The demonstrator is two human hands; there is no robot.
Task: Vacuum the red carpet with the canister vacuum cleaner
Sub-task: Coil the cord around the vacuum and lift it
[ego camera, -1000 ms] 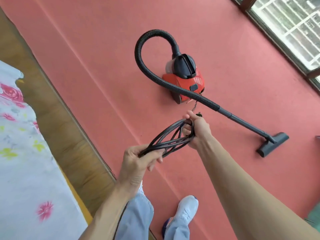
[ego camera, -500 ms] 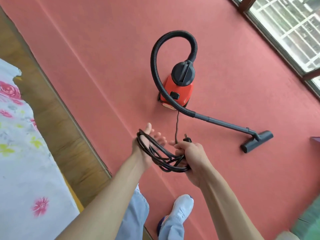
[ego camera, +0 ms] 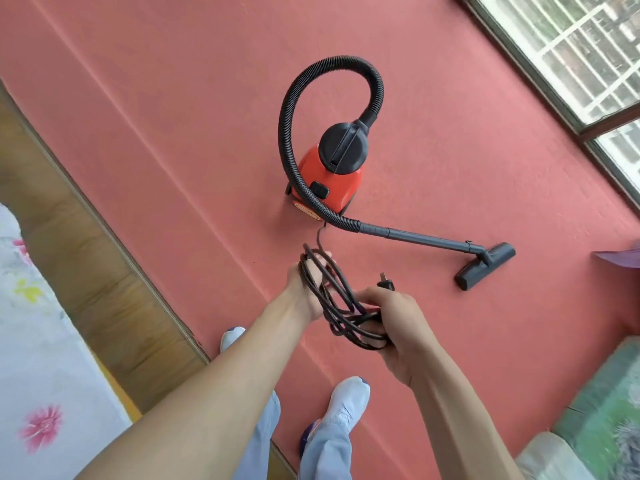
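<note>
At the left edge, a white floral sheet (ego camera: 41, 375) is cut off by the frame; a strip of wooden floor (ego camera: 86, 254) lies between it and the red carpet (ego camera: 173, 98), which fills most of the view. The left hand (ego camera: 308, 285) is seen from its back, so the palm is hidden. Its fingers point away from the camera and look roughly straight, not curled, with loops of the black power cord (ego camera: 332, 299) passing round them. The coil runs rightward into the right hand (ego camera: 398, 327), whose fingers are curled round the bundled loops in a firm grip. The plug (ego camera: 387, 283) projects just above this hand; its prongs are too small to make out. A single strand of cord rises from the coil toward the canister vacuum cleaner (ego camera: 329, 178), and its entry point is hidden beneath the hose (ego camera: 287, 133). The red canister stands on the carpet, well apart from both hands. The hose arches over it and joins the wand (ego camera: 426, 239), which ends at the floor nozzle (ego camera: 485, 266) resting flat on the carpet. Below, two pale shoes (ego camera: 346, 400) stand on the carpet, one partly hidden by the left forearm. At the top right is a window (ego camera: 571, 46). A purple object (ego camera: 620, 256) and a green item (ego camera: 606, 410) are cut off at the right edge and cannot be identified.
</note>
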